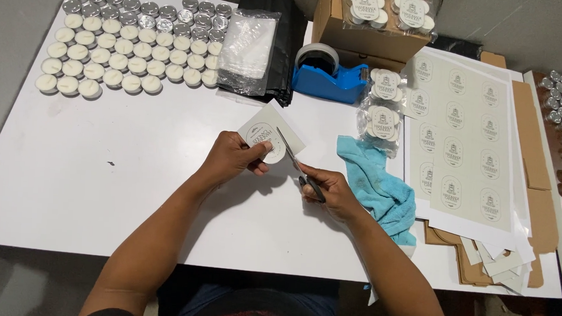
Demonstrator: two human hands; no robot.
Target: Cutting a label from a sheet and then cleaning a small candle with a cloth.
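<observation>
Gripping scissors pointing up-left, the right hand cuts paper pinched by the left hand.

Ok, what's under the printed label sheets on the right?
Under the label sheets lie more white sheets, then flattened brown cardboard poking out at the right and bottom edges. The cardboard's middle and the table beneath are covered.

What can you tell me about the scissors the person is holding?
The scissors are in the person's right hand, above the white table. They have dark handles, mostly hidden by the fingers, and thin silvery blades that look like metal. The blades point up and away, toward the left, and meet a small piece of pale paper with a round label on it. The left hand pinches that paper. How far the blades are open is hard to tell.
</observation>
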